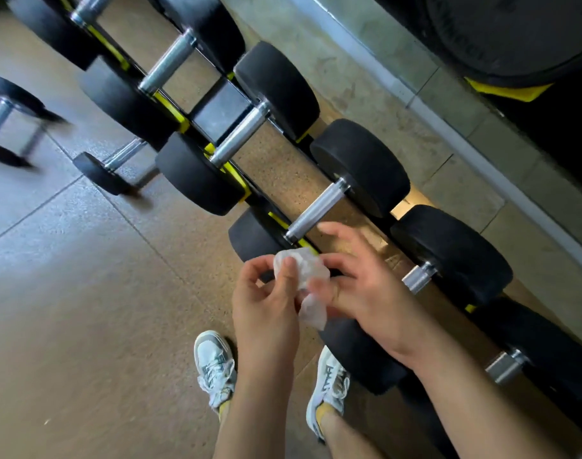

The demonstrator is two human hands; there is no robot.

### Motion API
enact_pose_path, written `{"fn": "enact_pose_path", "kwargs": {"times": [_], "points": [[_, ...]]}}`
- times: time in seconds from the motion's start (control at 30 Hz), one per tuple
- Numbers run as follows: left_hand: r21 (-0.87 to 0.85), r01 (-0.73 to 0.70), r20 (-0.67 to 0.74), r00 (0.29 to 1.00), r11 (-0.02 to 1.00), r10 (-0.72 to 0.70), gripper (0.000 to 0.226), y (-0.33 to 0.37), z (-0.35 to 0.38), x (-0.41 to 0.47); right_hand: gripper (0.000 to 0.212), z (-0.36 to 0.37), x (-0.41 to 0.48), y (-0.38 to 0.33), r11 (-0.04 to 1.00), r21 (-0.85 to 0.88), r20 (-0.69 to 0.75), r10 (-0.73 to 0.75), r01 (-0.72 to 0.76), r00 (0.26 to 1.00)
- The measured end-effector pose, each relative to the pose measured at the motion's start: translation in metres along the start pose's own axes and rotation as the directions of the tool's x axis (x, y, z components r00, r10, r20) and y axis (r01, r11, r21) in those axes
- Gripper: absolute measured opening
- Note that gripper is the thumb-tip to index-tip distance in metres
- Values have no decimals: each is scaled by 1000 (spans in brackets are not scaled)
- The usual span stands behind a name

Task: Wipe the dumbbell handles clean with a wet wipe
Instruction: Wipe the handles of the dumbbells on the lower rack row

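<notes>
**Both hands work a crumpled wipe above the rack**

The left hand's [266, 299] thumb and curled fingers pinch the upper bunch of the wet wipe [304, 270]. The right hand [365, 286] meets it from the other side. Its lower fingers [321, 286] press into the same white wad and one finger sticks out straight above. A loose tail of the wipe hangs between the two palms.

The wipe is in the air and touches no metal. The nearest dumbbell handle [316, 207] lies just beyond the hands, bare and shiny between its black heads. More dumbbells sit in a diagonal row on the black and yellow rack [231, 172]. Below the forearms, two white sneakers [215, 366] stand on the brown floor [84, 293].
</notes>
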State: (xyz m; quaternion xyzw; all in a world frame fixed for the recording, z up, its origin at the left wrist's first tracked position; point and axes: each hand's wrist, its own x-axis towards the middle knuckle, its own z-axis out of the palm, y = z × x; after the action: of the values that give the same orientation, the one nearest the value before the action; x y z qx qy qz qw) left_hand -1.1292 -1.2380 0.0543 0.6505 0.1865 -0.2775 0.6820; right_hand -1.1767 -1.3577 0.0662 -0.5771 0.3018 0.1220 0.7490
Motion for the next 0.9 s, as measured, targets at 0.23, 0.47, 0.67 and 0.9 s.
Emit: {"fn": "enact_pose_path", "kwargs": {"times": [0.23, 0.47, 0.67, 0.9], "points": [[177, -107, 291, 955, 978, 52, 30, 7, -45, 51, 13, 28, 37, 13, 849, -528, -172, -113, 5, 979], [837, -409, 421, 906, 364, 51, 90, -15, -59, 117, 15, 28, 90, 61, 693, -702, -481, -291, -165, 827], [862, -490, 488, 872, 132, 48, 107, -26, -60, 128, 25, 35, 89, 82, 656, -754, -379, -399, -29, 835], [884, -457, 462, 886, 96, -42, 106, -14, -57, 132, 22, 33, 99, 85, 607, -794, -322, -458, 27, 829]]}}
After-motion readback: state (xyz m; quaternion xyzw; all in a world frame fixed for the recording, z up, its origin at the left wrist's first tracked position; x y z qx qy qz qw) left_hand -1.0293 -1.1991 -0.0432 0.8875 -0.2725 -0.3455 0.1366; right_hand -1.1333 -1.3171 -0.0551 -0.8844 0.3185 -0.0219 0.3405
